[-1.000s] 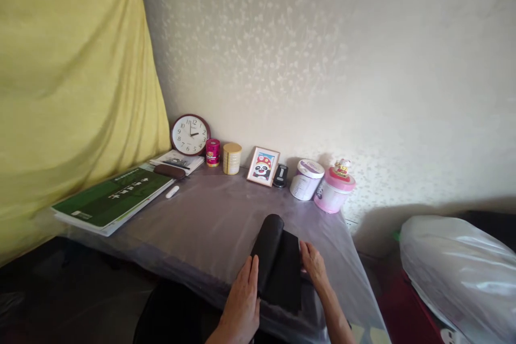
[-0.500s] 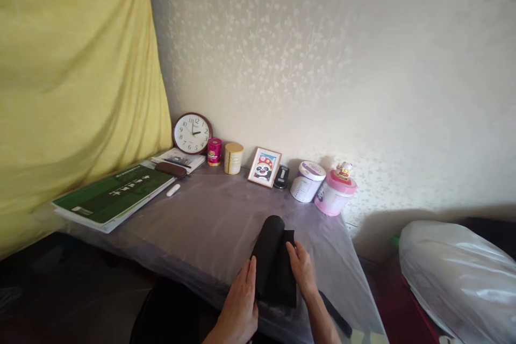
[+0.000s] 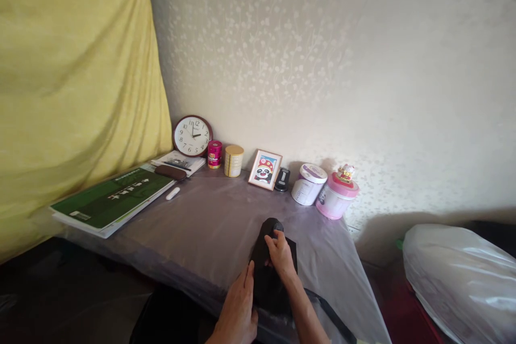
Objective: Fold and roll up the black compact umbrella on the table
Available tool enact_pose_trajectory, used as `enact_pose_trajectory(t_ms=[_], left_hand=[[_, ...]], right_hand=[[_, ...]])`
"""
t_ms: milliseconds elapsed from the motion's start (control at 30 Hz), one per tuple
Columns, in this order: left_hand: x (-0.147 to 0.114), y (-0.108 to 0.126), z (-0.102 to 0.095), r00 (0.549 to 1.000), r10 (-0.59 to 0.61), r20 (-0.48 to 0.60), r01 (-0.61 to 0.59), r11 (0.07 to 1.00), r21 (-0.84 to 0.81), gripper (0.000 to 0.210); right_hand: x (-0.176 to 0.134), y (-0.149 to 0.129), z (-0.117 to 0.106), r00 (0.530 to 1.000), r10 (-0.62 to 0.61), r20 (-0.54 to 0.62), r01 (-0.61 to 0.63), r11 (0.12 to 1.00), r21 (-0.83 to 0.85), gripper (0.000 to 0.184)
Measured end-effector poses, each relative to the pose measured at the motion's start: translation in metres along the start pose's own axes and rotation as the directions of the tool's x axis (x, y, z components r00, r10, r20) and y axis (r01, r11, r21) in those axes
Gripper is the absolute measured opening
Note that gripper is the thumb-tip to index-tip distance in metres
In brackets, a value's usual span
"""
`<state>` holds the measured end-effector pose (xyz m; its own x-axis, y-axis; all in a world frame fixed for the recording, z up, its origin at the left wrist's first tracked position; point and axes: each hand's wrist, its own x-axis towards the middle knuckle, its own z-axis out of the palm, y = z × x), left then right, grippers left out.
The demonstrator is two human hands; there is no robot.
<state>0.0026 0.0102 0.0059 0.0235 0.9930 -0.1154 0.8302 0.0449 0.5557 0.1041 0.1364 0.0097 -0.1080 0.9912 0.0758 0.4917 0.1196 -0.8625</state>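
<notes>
A black fabric bundle point(image 3: 262, 258), partly rolled, lies on the table near its front edge. Its exact kind does not show; one flat part spreads out to its right. My left hand point(image 3: 238, 298) grips the bundle's left side, fingers pressed together along it and the thumb out of sight. Over the top of the roll, my right hand point(image 3: 279, 252) is closed on the fabric with curled fingers. A black strap point(image 3: 330, 312) runs from beneath my right forearm toward the table's lower right corner.
Along the wall stand a clock point(image 3: 192, 136), a pink tin point(image 3: 214, 154), a yellow-lidded can point(image 3: 233, 161), a framed panda picture point(image 3: 265, 170) and two tubs, one purple-white point(image 3: 308, 185), one pink point(image 3: 336, 197). Green books point(image 3: 113, 196) lie left; a plastic bag point(image 3: 459, 274) bulges right.
My right hand has moved left and up, from the fabric's flat right part onto the upper roll. My left hand stays at the left side. More of the strap shows.
</notes>
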Motion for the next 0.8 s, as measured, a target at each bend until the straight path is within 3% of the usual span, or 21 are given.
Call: enact_pose_trajectory(t_ms=[100, 333, 433, 633, 733, 800], left_hand=[[0.001, -0.002, 0.001, 1.0, 0.0, -0.002, 0.0, 1.0, 0.012, 0.084], [-0.001, -0.001, -0.002, 1.0, -0.004, 0.007, 0.004, 0.999, 0.054, 0.079], [-0.001, -0.006, 0.004, 1.0, 0.003, -0.002, -0.002, 0.999, 0.053, 0.075], [-0.008, -0.019, 0.011, 0.987, 0.106, -0.119, -0.106, 0.994, 0.009, 0.085], [-0.011, -0.012, 0.003, 0.964, 0.143, -0.226, -0.126, 0.988, 0.088, 0.089], [-0.01, -0.004, -0.003, 0.961, 0.167, -0.22, -0.137, 0.98, 0.144, 0.087]], right_hand=[[-0.001, -0.004, 0.001, 0.997, 0.052, 0.057, -0.054, 0.998, 0.043, 0.035], [-0.008, -0.013, -0.002, 0.982, -0.029, 0.188, 0.016, 0.997, 0.071, 0.023], [-0.013, -0.017, -0.006, 0.977, -0.086, 0.194, 0.084, 0.996, 0.018, 0.019], [-0.016, -0.022, -0.009, 0.975, -0.087, 0.206, 0.099, 0.994, -0.045, 0.018], [-0.016, -0.025, -0.01, 0.974, -0.072, 0.217, 0.083, 0.996, -0.044, 0.018], [-0.016, -0.026, -0.011, 0.975, -0.093, 0.201, 0.107, 0.993, -0.058, 0.018]])
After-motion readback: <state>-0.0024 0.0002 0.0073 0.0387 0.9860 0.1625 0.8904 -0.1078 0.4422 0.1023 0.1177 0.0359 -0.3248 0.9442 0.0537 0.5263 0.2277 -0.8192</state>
